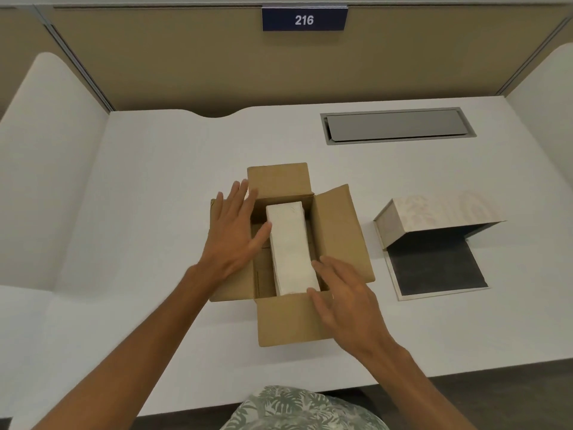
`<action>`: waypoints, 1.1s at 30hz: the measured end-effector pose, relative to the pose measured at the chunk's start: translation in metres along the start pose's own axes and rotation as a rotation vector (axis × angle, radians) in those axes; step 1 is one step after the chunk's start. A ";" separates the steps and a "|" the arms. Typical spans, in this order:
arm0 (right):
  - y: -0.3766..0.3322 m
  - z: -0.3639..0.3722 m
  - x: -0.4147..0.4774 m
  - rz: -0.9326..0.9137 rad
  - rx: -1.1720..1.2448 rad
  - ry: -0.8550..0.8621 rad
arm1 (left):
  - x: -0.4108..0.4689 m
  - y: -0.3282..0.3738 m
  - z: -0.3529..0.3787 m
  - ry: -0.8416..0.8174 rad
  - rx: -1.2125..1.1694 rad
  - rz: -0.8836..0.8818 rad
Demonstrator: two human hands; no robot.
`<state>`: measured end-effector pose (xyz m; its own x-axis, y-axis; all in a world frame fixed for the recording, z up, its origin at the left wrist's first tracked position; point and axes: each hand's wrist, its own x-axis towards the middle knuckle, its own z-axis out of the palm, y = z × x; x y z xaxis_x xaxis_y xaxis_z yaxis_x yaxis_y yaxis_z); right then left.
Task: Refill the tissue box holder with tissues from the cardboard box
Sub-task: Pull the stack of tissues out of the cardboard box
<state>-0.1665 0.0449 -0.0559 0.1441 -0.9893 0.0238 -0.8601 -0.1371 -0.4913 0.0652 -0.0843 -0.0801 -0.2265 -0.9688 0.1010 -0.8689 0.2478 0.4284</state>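
A brown cardboard box [338, 234] stands in the middle of the white desk with all its flaps folded out. Inside it lies a white block of tissues [291, 243], lengthwise away from me. My left hand [235, 231] hovers flat over the box's left flap, fingers spread, thumb near the tissues' left side. My right hand [344, 293] hovers at the near right corner of the tissues, fingers apart, holding nothing. The tissue box holder [434, 212], beige patterned with a dark lining, lies open to the right of the box, with its base panel [434, 268] flat on the desk.
A grey cable hatch [397, 125] is set into the desk at the back right. Beige partition walls enclose the desk, with a sign reading 216 [304, 20] on the back one. The desk's front edge runs just below my forearms.
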 end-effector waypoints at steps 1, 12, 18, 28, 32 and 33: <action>-0.006 0.001 0.010 0.061 0.042 -0.014 | -0.012 -0.001 0.001 -0.023 0.014 0.018; -0.030 0.054 0.088 0.465 0.075 -0.282 | -0.067 0.006 0.038 -0.109 0.030 -0.094; -0.031 0.069 0.100 0.605 0.091 -0.337 | -0.068 0.015 0.043 -0.085 -0.020 -0.138; -0.036 0.077 0.107 0.674 0.087 -0.292 | -0.069 0.012 0.051 -0.053 -0.110 -0.126; -0.035 0.075 0.112 0.693 0.109 -0.300 | -0.070 0.012 0.051 -0.040 -0.135 -0.117; -0.036 0.076 0.112 0.694 0.111 -0.294 | -0.070 0.012 0.051 -0.038 -0.142 -0.119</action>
<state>-0.0826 -0.0570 -0.1019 -0.2739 -0.7906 -0.5477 -0.7492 0.5325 -0.3939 0.0482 -0.0131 -0.1281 -0.1446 -0.9895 0.0092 -0.8201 0.1250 0.5583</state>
